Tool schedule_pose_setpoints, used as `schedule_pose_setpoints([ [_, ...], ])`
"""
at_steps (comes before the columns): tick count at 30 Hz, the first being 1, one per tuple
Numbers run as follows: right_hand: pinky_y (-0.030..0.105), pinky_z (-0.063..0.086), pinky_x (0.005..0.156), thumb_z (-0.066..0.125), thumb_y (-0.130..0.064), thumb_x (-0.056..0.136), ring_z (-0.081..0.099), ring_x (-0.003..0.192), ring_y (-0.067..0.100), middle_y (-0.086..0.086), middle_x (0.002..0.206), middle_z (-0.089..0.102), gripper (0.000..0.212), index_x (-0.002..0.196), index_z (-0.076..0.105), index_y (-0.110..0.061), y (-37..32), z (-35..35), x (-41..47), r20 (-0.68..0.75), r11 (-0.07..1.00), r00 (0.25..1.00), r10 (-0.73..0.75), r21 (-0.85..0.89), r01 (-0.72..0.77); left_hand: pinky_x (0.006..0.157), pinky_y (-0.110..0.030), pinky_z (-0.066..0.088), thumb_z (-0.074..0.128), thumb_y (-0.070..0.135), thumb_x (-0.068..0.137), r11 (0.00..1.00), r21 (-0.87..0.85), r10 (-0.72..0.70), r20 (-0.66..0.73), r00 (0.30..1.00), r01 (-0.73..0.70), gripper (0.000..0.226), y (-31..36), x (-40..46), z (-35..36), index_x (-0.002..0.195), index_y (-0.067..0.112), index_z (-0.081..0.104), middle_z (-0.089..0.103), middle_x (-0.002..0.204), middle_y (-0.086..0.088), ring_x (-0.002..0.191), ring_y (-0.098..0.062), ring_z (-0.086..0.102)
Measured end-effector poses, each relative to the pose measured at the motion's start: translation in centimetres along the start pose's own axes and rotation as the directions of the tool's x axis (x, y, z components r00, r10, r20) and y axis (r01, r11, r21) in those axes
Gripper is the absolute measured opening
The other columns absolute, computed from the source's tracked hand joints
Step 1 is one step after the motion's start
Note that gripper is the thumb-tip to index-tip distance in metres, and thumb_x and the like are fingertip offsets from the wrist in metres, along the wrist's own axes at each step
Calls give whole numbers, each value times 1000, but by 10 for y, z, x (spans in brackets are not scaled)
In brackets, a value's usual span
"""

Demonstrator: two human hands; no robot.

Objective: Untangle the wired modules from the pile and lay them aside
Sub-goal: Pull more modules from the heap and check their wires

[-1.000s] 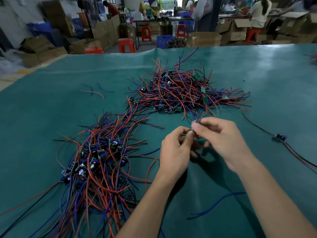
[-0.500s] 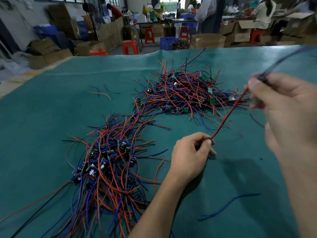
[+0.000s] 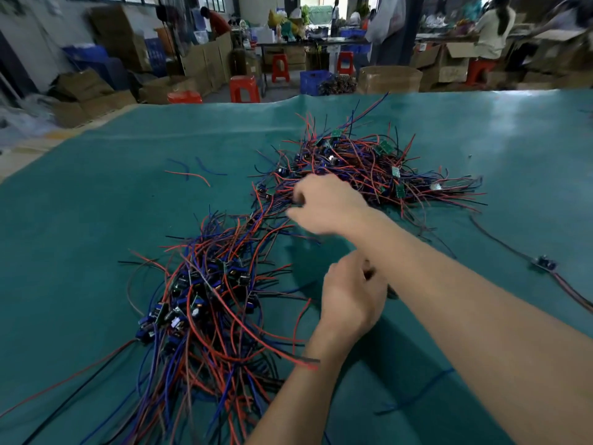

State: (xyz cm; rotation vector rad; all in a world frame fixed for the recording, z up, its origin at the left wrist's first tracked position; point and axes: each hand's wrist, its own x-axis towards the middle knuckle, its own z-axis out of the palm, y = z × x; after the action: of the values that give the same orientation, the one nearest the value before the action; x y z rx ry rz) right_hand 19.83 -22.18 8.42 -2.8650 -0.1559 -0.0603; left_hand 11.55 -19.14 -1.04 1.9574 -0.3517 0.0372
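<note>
Head view, left to right: the near-left tangle (image 3: 205, 303) of red and blue leads lies as it did a second ago, and two stray wire offcuts (image 3: 192, 173) sit far left of it on the green mat (image 3: 80, 239). Your left hand (image 3: 351, 292), which pinched a red lead half a second ago, now rests near centre with fingers curled; whether it holds anything, you cannot tell. Your right hand (image 3: 324, 203) has swung back from high on the right and is blurred at the near-left edge of the far pile (image 3: 369, 168), fingers bent over wires, grip not readable. Far right, one wired module (image 3: 544, 263) lies stretched out, well apart from both heaps. That piece looks freed and laid aside; you seem to be reaching for the next one.
</note>
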Motion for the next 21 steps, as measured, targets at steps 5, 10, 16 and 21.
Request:
schedule_pose_setpoints([
  [5, 52, 51, 91, 65, -30, 96, 47, 125, 37, 7, 135, 45, 37, 127, 54, -13, 58, 29, 12, -64, 977, 995, 81, -193, -92, 71, -35, 57, 48, 21, 80, 1000, -4, 18, 27, 999, -18, 13, -1, 3, 1, 78, 27, 59, 68, 62, 15, 69, -16, 69],
  [10, 48, 55, 80, 69, -21, 95, 56, 113, 35, 7, 121, 54, 27, 121, 64, -16, 64, 34, 17, -206, 972, 978, 31, -221, -77, 75, -38, 57, 49, 16, 80, 1000, -8, 1, 30, 1000, 0, 15, 0, 3, -1, 75, 23, 61, 68, 61, 18, 70, -15, 68],
  [16, 46, 54, 82, 68, -24, 96, 53, 117, 31, 5, 120, 55, 22, 117, 66, -17, 70, 37, 15, -230, 977, 973, 25, -202, -73, 77, -39, 58, 48, 18, 83, 1000, 2, -7, 55, 998, 7, 17, 2, 2, -2, 80, 20, 64, 73, 69, 10, 74, -19, 70],
  [21, 46, 51, 83, 67, -39, 94, 51, 114, 30, 5, 123, 48, 27, 114, 59, -22, 74, 33, 14, -121, 982, 991, 65, -169, -85, 79, -39, 57, 48, 19, 87, 1000, -6, -10, 48, 999, 10, 15, 3, 2, -3, 88, 22, 64, 74, 70, 10, 76, -17, 69],
])
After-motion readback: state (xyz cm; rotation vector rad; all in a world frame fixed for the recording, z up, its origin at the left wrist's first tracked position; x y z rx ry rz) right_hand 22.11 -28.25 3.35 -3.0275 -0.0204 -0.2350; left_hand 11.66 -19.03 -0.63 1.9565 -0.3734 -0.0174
